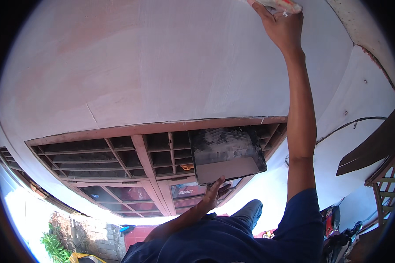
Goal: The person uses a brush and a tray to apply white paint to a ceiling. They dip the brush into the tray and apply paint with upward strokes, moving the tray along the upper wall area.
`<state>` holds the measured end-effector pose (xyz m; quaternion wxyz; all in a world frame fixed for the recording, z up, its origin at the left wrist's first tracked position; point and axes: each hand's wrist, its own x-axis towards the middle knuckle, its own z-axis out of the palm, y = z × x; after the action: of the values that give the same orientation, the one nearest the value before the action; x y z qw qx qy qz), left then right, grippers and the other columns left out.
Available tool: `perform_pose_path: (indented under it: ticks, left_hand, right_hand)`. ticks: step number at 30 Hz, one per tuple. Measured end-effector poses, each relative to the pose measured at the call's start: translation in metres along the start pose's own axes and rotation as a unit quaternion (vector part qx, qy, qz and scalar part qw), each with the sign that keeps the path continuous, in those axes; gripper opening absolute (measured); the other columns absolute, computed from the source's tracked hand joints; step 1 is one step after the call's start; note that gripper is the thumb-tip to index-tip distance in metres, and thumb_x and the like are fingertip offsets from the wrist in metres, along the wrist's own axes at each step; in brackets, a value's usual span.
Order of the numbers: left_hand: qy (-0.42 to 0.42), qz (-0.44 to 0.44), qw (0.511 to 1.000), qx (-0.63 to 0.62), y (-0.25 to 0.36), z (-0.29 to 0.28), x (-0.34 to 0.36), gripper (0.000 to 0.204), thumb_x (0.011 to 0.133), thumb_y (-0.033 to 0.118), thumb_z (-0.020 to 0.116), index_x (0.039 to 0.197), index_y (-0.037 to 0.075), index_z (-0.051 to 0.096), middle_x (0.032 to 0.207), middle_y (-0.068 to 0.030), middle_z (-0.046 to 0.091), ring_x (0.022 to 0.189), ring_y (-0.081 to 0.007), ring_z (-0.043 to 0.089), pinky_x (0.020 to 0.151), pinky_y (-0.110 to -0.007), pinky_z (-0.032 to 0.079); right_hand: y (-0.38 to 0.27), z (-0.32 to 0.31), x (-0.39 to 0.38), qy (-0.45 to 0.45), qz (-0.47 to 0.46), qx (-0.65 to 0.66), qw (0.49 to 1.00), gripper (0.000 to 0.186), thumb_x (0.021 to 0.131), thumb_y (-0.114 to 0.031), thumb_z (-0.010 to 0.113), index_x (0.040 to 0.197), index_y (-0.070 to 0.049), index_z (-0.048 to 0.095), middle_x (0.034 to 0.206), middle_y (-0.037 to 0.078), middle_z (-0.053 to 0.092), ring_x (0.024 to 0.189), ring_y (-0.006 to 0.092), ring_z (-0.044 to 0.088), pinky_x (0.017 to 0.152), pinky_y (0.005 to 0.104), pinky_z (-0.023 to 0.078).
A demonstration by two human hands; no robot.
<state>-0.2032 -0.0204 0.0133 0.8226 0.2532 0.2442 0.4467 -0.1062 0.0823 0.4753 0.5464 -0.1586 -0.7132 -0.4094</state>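
Paint tray (261, 158), black and box-shaped, is in the left hand (213, 193). That hand grips its near edge, with the thumb up by the rim and the other fingers underneath. Pale paint (226, 168) makes a pool in the end close to the left hand, and the bumpy slope (224, 139) at the far end is smeared with white. I'd guess the tray is thin, stiff and pretty light by itself, but the wet paint adds weight and could slosh if it tips. Wet spots would be slippery, so a dry bit of rim looks best to grab, maybe with a flat palm under the pool.

The right hand (285, 28) is stretched far up, its fingers curled on a white thing with red marks (287, 5). It looks crinkly, but too much is cut off to tell what it is.

Beyond both hands is a big wall (162, 65), whitish with pink patches. Just past the tray is a brownish wooden frame (144, 153) with slats. Far out on the left hand's side, down low, are a green plant (55, 247) and a rough brick wall (83, 239). A dark brown sheet (373, 140) hangs out past the right arm (303, 114).
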Motion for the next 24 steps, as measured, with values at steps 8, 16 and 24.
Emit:
perform_pose_path:
  ticks: [8, 16, 24]
  left_hand:
    - [-0.026, 0.002, 0.999, 0.023, -0.004, 0.0, 0.002, 0.067, 0.083, 0.048, 0.061, 0.131, 0.009, 0.033, 0.133, -0.011, 0.035, 0.125, -0.0245, 0.034, 0.104, -0.043, 0.033]
    - [-0.001, 0.007, 1.0, 0.026, 0.001, 0.006, 0.002, 0.075, 0.081, 0.052, 0.061, 0.132, 0.008, 0.029, 0.134, -0.0121, 0.035, 0.125, -0.0255, 0.036, 0.104, -0.045, 0.031]
    - [-0.015, 0.033, 0.999, 0.007, -0.004, 0.002, 0.004, 0.079, 0.076, 0.053, 0.066, 0.13, 0.007, 0.03, 0.13, -0.0168, 0.037, 0.122, -0.0303, 0.039, 0.104, -0.044, 0.031]
  right_hand:
    - [-0.1, 0.009, -0.167, -0.147, -0.036, -0.059, 0.987, 0.049, 0.056, -0.004, 0.075, 0.102, -0.013, 0.06, 0.092, 0.001, 0.064, 0.083, 0.0164, 0.063, 0.07, 0.0287, 0.056]
    - [-0.125, -0.007, -0.2, -0.316, 0.09, 0.136, 0.935, 0.046, 0.063, -0.007, 0.074, 0.106, -0.013, 0.059, 0.093, 0.004, 0.064, 0.083, 0.0227, 0.064, 0.07, 0.0332, 0.055]
    - [-0.069, -0.001, -0.132, -0.114, -0.007, 0.074, 0.991, 0.028, 0.072, -0.01, 0.074, 0.097, -0.014, 0.061, 0.086, 0.002, 0.066, 0.074, 0.018, 0.065, 0.063, 0.0287, 0.054]
